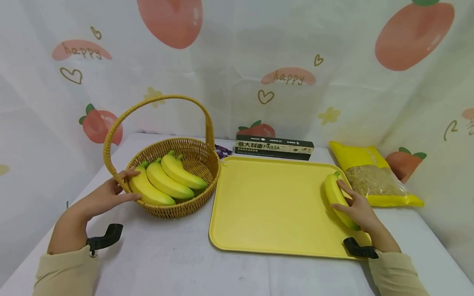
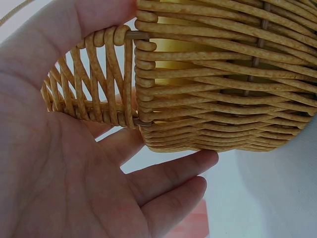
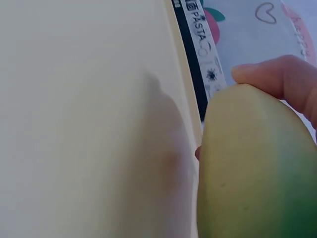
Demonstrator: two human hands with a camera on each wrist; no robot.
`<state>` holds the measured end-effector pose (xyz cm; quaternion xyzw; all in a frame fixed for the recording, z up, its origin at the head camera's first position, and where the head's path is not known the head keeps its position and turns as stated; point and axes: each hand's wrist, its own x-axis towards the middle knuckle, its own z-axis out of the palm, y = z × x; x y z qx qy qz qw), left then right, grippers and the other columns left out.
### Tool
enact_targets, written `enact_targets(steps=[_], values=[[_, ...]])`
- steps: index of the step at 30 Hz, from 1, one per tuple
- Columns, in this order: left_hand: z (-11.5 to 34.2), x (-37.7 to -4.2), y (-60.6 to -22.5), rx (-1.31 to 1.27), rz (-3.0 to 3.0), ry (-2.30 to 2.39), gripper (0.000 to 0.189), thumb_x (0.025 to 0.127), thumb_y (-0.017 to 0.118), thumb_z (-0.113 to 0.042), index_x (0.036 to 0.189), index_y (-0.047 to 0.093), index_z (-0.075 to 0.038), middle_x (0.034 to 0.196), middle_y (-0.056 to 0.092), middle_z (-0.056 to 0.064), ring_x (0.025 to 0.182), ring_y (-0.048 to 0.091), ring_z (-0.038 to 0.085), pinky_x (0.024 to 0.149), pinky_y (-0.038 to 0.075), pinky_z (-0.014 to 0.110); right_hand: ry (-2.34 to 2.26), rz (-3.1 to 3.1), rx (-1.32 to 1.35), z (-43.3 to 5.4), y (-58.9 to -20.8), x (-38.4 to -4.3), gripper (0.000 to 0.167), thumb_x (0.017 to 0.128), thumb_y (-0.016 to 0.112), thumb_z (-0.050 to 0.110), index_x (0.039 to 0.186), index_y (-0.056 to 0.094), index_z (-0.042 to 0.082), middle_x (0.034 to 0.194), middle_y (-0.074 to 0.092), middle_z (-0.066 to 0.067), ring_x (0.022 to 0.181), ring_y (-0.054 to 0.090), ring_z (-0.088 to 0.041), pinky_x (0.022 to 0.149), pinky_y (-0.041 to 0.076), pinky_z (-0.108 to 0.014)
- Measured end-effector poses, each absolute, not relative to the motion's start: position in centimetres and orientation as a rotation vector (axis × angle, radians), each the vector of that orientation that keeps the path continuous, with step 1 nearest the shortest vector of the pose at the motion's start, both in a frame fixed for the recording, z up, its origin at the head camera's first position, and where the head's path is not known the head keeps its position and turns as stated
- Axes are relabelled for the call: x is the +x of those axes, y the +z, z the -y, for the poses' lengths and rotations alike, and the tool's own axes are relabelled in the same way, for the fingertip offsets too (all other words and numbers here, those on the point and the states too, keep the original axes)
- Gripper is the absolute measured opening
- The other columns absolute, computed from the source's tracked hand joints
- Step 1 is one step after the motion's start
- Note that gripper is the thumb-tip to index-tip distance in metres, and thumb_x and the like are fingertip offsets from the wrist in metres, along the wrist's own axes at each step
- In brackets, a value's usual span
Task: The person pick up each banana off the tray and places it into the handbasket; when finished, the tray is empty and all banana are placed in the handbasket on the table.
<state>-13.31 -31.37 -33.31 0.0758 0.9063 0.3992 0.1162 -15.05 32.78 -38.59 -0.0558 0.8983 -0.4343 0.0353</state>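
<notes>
My left hand (image 1: 107, 193) grips the wicker basket (image 1: 185, 211) at the left, where its tall arched handle (image 2: 94, 79) meets the rim. Thumb and fingers lie either side of that handle base, with two fingers stretched along the outer wall. Several yellow bananas (image 1: 168, 181) with green tips lie side by side inside. Over the right end of the yellow tray (image 1: 272, 205), my right hand (image 1: 357, 207) holds a single banana (image 1: 333, 193) between thumb and fingers. Close up in the right wrist view, the banana (image 3: 247, 163) hides most of the fingers and casts a shadow on the tray.
Behind the tray stands a long black pasta box (image 1: 274, 147). A yellow bag with a clear window (image 1: 375, 179) lies at the right, against the tray's corner. Small purple wrapped pieces (image 1: 223, 151) sit between basket and box. A printed cloth hangs behind.
</notes>
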Motion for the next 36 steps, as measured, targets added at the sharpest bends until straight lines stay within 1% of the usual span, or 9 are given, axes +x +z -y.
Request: enact_targets(steps=[8,13,17,20,23,27,30,33,36], values=[[31.4,-13.2,-33.2,0.228,-2.657,1.172,0.072,0.089,0.062,-0.027,0.144,0.022,-0.006,0.154,0.003,0.027,0.131,0.017,0.059,0.099,0.024,0.070,-1.311,-2.736,-0.049,-31.8,-37.7,-15.2,0.078,0.090,0.062,0.029,0.148,0.016,0.006,0.149,0.013,-0.035,0.125,0.037,-0.051,0.069,0.048,-0.011],[31.4,-13.1,-33.3,0.222,-2.660,1.169,0.071,0.089,0.062,-0.028,0.143,0.023,-0.006,0.153,0.003,0.028,0.130,0.018,0.060,0.099,0.024,0.070,-1.284,-2.786,-0.020,-31.1,-37.3,-15.6,0.076,0.088,0.063,0.034,0.147,0.021,0.008,0.148,0.020,-0.033,0.118,0.048,-0.046,0.066,0.049,-0.013],[31.4,-13.1,-33.3,0.217,-2.660,1.163,0.071,0.089,0.062,-0.029,0.143,0.024,-0.007,0.153,0.004,0.028,0.129,0.020,0.060,0.099,0.026,0.069,-1.339,-2.772,-0.083,-30.2,-37.1,-16.1,0.074,0.088,0.064,0.030,0.146,0.025,0.007,0.147,0.025,-0.030,0.096,0.064,-0.012,0.061,0.050,-0.017],[31.3,-13.0,-33.3,0.215,-2.661,1.166,0.071,0.089,0.062,-0.029,0.143,0.024,-0.007,0.153,0.004,0.028,0.129,0.020,0.060,0.098,0.026,0.069,-1.390,-2.746,-0.162,-29.3,-36.9,-16.6,0.073,0.087,0.065,0.027,0.146,0.027,0.006,0.148,0.027,-0.026,0.085,0.054,0.014,0.062,0.050,-0.016],[31.3,-13.0,-33.3,0.209,-2.660,1.165,0.071,0.089,0.062,-0.029,0.144,0.024,-0.007,0.153,0.004,0.028,0.129,0.020,0.061,0.098,0.026,0.070,-1.431,-2.725,-0.244,-28.2,-36.7,-17.1,0.072,0.087,0.066,0.026,0.145,0.029,0.005,0.149,0.028,-0.022,0.089,0.047,0.022,0.067,0.050,-0.013],[31.3,-13.0,-33.3,0.210,-2.662,1.159,0.071,0.089,0.062,-0.029,0.144,0.023,-0.007,0.153,0.003,0.028,0.129,0.019,0.061,0.098,0.026,0.070,-1.491,-2.657,-0.315,-26.7,-36.5,-17.8,0.071,0.086,0.066,0.022,0.145,0.030,0.007,0.149,0.029,-0.020,0.092,0.055,0.014,0.067,0.052,-0.016],[31.2,-13.1,-33.3,0.218,-2.664,1.161,0.071,0.089,0.062,-0.029,0.144,0.024,-0.006,0.153,0.005,0.027,0.129,0.020,0.060,0.099,0.027,0.069,-1.511,-2.612,-0.347,-25.5,-36.3,-18.4,0.070,0.086,0.067,0.020,0.145,0.031,0.009,0.149,0.030,-0.019,0.093,0.066,-0.008,0.064,0.054,-0.021],[31.2,-13.1,-33.3,0.227,-2.665,1.166,0.070,0.089,0.062,-0.029,0.144,0.024,-0.006,0.153,0.006,0.027,0.130,0.021,0.059,0.099,0.027,0.068,-1.507,-2.588,-0.392,-24.2,-36.2,-19.0,0.069,0.086,0.067,0.020,0.144,0.032,0.010,0.149,0.030,-0.020,0.099,0.066,-0.029,0.064,0.055,-0.023],[31.3,-13.2,-33.3,0.226,-2.668,1.164,0.070,0.089,0.062,-0.029,0.144,0.024,-0.007,0.153,0.006,0.027,0.130,0.021,0.059,0.099,0.027,0.069,-1.504,-2.558,-0.452,-22.9,-36.0,-19.4,0.069,0.086,0.067,0.019,0.144,0.032,0.008,0.148,0.031,-0.023,0.101,0.064,-0.037,0.064,0.055,-0.024]])
